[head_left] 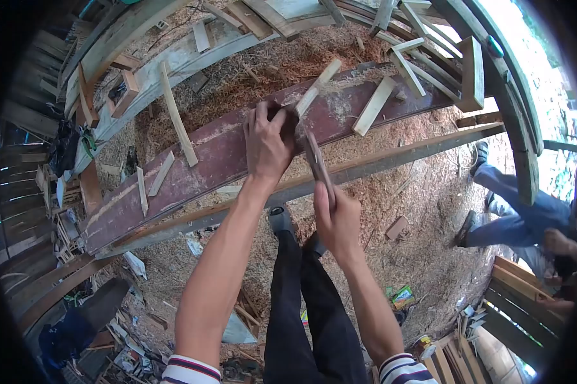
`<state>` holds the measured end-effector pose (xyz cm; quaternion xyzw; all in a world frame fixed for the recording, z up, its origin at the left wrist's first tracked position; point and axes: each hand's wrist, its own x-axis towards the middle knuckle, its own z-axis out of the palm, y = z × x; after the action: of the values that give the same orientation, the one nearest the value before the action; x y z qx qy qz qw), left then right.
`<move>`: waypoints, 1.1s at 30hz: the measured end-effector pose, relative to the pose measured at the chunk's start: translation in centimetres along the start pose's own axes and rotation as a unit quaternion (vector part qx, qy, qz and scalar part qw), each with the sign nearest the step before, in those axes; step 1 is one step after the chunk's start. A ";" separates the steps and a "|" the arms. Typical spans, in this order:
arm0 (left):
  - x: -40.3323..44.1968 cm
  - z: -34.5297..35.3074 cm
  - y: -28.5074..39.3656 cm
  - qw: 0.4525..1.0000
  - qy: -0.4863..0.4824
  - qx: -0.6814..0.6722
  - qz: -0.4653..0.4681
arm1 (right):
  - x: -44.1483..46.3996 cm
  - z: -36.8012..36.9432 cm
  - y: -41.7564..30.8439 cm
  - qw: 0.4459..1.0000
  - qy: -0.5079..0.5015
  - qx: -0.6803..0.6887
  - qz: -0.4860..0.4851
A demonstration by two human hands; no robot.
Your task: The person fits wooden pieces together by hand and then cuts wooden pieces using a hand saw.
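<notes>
Brown handle (318, 157) slants from the clenched right hand (337, 221) toward bent left hand (267, 144).

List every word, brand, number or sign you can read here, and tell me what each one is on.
No text can be read.
Green-and-yellow wrapper on the shaving-covered ground: its printing is too small and blurred to read.
Maroon board: no lettering that I can make out.
Wooden handle in the right hand: no legible mark.
</notes>
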<state>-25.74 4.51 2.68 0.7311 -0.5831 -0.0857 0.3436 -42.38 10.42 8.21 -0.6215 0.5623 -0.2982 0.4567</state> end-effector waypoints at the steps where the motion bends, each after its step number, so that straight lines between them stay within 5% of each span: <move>1: 0.0 -0.1 0.0 1.000 -0.002 0.017 0.001 | -2.8 -0.8 0.7 1.000 0.015 0.012 -0.002; 9: -0.4 -0.3 0.3 1.000 -0.005 0.015 0.017 | 1.6 0.1 0.2 0.999 -0.025 -0.032 0.001; 13: 0.2 -0.1 0.1 1.000 0.016 0.023 0.012 | -4.9 -2.1 0.1 1.000 0.017 0.000 0.009; 19: -0.1 -0.1 0.0 1.000 0.004 0.011 0.016 | 1.2 -0.4 0.9 0.999 -0.019 -0.024 -0.010; 23: 0.3 -0.2 -0.2 0.999 0.011 0.031 0.005 | -6.3 -2.6 2.4 0.999 0.048 0.002 -0.007; 29: -0.1 0.1 -0.4 1.000 0.006 0.019 0.021 | 1.7 -0.5 0.6 0.999 -0.032 -0.008 0.013; 33: 0.4 -0.3 -0.3 0.999 -0.008 0.040 0.006 | -5.6 -2.4 1.2 0.999 0.049 0.019 -0.014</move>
<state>-25.24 4.26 2.85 0.7401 -0.5929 -0.0660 0.3103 -46.06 15.32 8.89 -0.6050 0.5696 -0.3452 0.4364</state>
